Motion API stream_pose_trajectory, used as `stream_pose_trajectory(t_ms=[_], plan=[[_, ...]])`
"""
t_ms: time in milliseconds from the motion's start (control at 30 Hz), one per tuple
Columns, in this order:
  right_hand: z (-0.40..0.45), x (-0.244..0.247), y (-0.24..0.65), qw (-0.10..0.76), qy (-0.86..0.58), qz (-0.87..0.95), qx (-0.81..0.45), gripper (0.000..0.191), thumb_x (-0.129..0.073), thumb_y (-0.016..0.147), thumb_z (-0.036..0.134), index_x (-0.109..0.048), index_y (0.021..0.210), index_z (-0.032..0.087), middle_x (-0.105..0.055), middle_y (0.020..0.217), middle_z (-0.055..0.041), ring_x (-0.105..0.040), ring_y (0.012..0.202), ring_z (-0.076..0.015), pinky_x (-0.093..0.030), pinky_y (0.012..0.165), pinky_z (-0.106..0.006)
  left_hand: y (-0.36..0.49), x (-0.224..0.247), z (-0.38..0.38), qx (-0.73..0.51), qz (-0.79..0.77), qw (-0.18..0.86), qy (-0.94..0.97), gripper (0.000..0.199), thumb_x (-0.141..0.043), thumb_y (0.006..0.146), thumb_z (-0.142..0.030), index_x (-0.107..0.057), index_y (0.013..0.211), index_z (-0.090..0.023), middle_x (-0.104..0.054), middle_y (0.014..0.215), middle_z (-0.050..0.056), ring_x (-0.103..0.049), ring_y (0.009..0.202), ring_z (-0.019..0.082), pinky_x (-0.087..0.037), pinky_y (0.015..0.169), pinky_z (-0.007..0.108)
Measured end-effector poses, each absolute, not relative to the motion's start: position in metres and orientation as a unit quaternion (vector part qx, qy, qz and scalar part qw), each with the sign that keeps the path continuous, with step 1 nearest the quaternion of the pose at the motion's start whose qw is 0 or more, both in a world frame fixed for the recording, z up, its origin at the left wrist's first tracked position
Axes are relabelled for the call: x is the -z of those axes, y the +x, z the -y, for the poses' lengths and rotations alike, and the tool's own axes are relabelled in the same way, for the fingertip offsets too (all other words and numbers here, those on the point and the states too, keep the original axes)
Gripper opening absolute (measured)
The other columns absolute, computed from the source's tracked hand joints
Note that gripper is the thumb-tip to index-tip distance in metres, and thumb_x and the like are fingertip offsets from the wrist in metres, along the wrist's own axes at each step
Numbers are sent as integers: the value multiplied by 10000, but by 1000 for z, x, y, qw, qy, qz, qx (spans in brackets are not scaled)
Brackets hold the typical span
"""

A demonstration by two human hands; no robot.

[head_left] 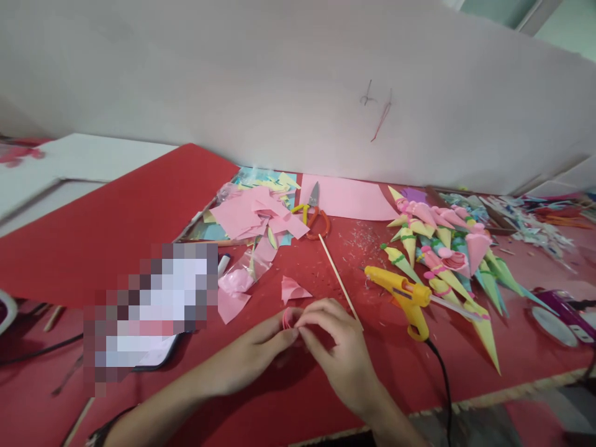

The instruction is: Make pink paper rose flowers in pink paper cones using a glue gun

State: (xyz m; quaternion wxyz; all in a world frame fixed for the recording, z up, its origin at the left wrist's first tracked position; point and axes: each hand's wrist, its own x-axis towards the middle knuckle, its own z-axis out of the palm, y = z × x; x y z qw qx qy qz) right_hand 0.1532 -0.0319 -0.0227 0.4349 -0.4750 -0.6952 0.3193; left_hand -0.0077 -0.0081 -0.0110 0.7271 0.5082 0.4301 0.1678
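Between my two hands is a small rolled piece of pink paper point(287, 317). My left hand point(261, 344) has its thumb and fingers closed around it from the left. From the right, my right hand point(333, 335) pinches at the edge of the same roll, and its fingertips meet my left thumb. The lower part of the roll is hidden by the fingers. Just beyond my hands a folded pink paper scrap point(294, 289) lies on the red table point(261, 410). A thin wooden stick point(338, 276) slants across the table past my right hand.
A yellow glue gun point(405, 298) lies right, its cord running off the front edge. Behind it are several paper cones point(447, 248). Scissors point(315, 211) rest beside pink paper pieces point(256, 211) in a tray. A pixelated phone point(158, 323) lies left. A wall stands behind.
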Motion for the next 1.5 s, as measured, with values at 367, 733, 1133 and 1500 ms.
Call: stream_pose_trajectory(t_ms=[367,733,1133,1500], plan=[[34,28,155,457,-497,682,-280,152,-431,865,74,-506,808,194,-561,815,-11,-552,790,-123,-423,723,-221,-8,12,3,-188,-357,745,531,462,-508,852,-447,-431,1224,-183,-588,675,-30,-545,661,141,-413,669,277],[33,30,154,438,-496,718,-217,159,-357,897,103,-473,839,195,-544,807,-30,-541,730,-137,-427,660,-237,-6,15,4,-202,-406,722,522,421,-499,850,-479,-520,1156,-191,-649,744,8,-595,759,180,-433,761,314],[33,32,158,446,-506,701,-231,162,-338,887,91,-445,850,206,-504,782,-9,-508,690,-130,-409,641,-238,-8,4,2,-214,-396,656,606,356,-348,895,-366,-643,822,-183,-690,739,27,-589,682,165,-474,694,273],[34,26,156,437,-480,723,-236,149,-377,904,122,-498,855,194,-549,807,-29,-546,731,-139,-442,659,-243,-9,15,-1,-231,-435,564,663,234,-472,858,-390,-614,850,-204,-649,833,12,-564,816,193,-455,755,286]])
